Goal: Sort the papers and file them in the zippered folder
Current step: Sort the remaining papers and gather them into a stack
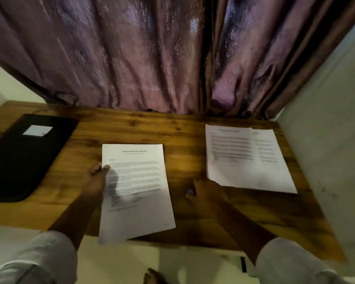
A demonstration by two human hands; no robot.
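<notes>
past grey sleeves [39, 257], left fingers [105, 168] pinch the paper stack [139, 181]; right fingers [199, 184] curl loosely, holding nothing.

Wooden table [182, 128] carries a black zippered folder [25, 160] far left, a printed stack [139, 181] in the middle overhanging the near edge, and overlapping sheets [244, 158] at right.

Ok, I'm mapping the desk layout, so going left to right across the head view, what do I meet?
First the black zippered folder, centre paper stack, right hand, right paper pile.
</notes>
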